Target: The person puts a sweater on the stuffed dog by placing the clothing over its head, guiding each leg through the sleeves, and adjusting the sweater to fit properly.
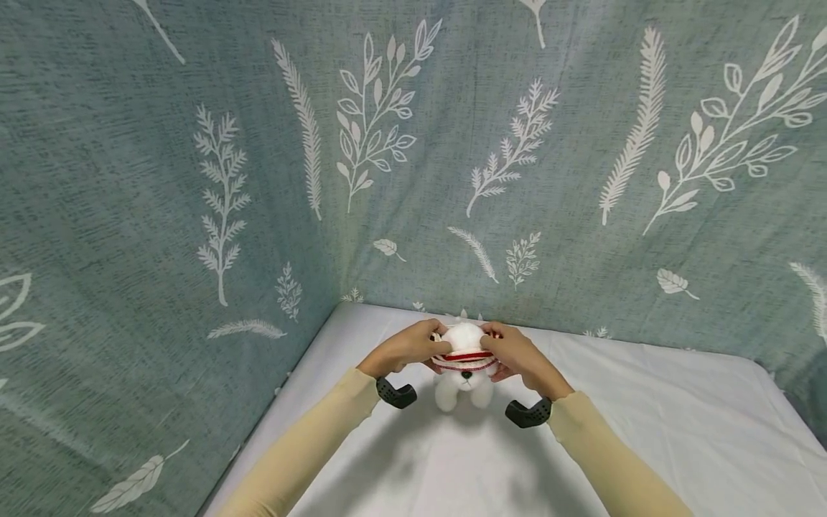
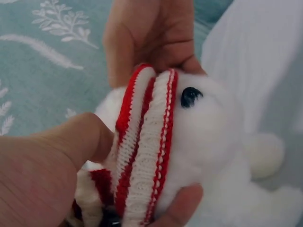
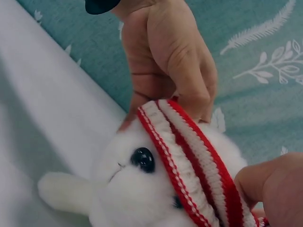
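Observation:
A white plush dog (image 1: 464, 391) sits upright on the white surface, facing me with its dark nose (image 1: 466, 375) showing. A red-and-white striped knitted garment (image 1: 466, 356) is bunched in a folded band round its head, just above the nose. At the band's left side my left hand (image 1: 413, 345) pinches the knit, thumb on top. My right hand (image 1: 517, 355) grips the opposite side the same way. In the left wrist view the garment (image 2: 147, 146) runs across the head between both hands. One dark eye (image 3: 178, 202) peeks from under the band in the right wrist view.
A white sheet (image 1: 646, 416) covers the surface under the toy. Blue-green cloth (image 1: 452, 143) with white leaf prints hangs close behind and along the left. Black devices (image 1: 395, 393) are worn at both wrists.

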Demonstrator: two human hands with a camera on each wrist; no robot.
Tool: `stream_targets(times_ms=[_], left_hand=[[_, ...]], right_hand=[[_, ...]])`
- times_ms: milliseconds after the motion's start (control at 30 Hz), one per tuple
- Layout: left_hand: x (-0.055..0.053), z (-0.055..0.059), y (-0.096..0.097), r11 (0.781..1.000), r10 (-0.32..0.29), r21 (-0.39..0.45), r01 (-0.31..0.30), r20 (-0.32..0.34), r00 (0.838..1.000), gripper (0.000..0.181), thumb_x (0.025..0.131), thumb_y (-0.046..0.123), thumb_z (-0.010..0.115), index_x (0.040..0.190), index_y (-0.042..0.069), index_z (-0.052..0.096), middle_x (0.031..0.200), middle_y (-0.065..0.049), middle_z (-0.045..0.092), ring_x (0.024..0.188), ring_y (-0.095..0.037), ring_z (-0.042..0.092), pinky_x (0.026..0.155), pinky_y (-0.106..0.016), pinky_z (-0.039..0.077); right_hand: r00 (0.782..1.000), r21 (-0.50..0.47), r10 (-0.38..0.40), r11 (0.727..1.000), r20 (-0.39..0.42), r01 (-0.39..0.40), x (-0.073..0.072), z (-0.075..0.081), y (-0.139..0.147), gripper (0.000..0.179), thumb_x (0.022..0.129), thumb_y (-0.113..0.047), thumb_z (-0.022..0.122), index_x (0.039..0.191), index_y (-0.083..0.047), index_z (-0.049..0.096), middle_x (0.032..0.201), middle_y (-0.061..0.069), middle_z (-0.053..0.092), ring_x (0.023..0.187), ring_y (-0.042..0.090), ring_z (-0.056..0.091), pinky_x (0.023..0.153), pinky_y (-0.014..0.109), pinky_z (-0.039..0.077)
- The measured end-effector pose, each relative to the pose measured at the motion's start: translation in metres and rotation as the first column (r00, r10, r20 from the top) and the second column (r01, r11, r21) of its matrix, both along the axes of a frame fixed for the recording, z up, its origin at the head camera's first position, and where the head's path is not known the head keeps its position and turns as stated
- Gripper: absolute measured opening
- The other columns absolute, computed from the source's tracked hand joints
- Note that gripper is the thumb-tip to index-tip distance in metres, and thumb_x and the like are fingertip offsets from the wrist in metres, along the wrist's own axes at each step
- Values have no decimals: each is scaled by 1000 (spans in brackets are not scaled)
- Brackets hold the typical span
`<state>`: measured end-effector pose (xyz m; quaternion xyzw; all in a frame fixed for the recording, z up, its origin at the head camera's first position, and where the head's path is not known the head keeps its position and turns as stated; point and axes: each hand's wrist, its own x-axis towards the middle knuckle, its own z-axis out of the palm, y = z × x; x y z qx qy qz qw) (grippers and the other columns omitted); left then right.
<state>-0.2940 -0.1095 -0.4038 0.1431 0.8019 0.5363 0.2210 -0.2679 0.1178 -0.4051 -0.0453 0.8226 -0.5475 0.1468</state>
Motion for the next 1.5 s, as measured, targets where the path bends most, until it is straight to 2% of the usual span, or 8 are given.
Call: stream_targets(times_ms=[200,400,667,767,933,1067,1267,1500], left_hand=[[-3,-3,1,998,43,40,-44,21,999,38,96,14,69,127,-4,57,111,-17,65,94,-25,69,81,-42,60],[-4,-8,0,982,91,158,-102,80,993,40,91,5,73,127,-6,60,109,-19,68,91,-23,70,81,-37,59],[-3,-10,3,966,198,159,-206,65,978,38,91,2,65,128,-5,59,111,-17,63,91,-21,63,76,-32,54],[0,-7,4,970,179,149,-191,88,980,43,96,10,63,135,-2,51,114,-19,61,91,-23,66,79,-36,58],[6,-2,8,974,134,162,-156,138,981,53,98,19,66,141,6,40,112,-22,63,77,-28,73,75,-42,61],[8,-5,13,960,155,209,-188,163,974,51,95,11,68,137,7,39,112,-22,62,76,-27,72,72,-40,61],[13,-11,24,934,200,269,-236,155,967,54,81,-5,65,127,6,39,117,-21,57,82,-26,64,63,-32,55],[15,-15,29,908,222,316,-276,195,955,58,79,-12,62,129,6,41,126,-22,51,93,-30,62,67,-36,53]], right_hand=[[999,-90,-31,996,-23,29,2,-4,1,41,97,-11,53,136,3,57,112,19,62,80,24,67,67,41,60],[997,-135,-75,988,-6,73,0,-8,-1,43,94,-3,53,136,8,55,114,21,62,80,22,66,67,36,60],[993,-196,-105,974,49,113,-4,-10,-5,52,102,-19,48,151,-3,44,134,25,53,94,27,62,80,38,58],[993,-217,-87,971,79,102,-4,-9,-4,55,99,-20,47,152,-5,41,138,24,50,100,29,60,82,39,57],[990,-283,-60,955,130,95,-1,-5,-4,57,97,-20,48,151,-5,37,138,24,46,100,32,61,78,38,57],[986,-318,-56,942,154,103,2,-5,-6,59,96,-17,50,151,-5,32,140,25,43,101,35,62,77,40,58],[986,-331,-83,935,144,127,5,-7,-11,62,91,-6,51,149,-6,30,140,24,41,104,33,59,77,41,56],[988,-350,-111,926,111,143,8,-10,-14,68,84,7,49,147,-5,26,143,25,37,109,35,56,78,42,56]])
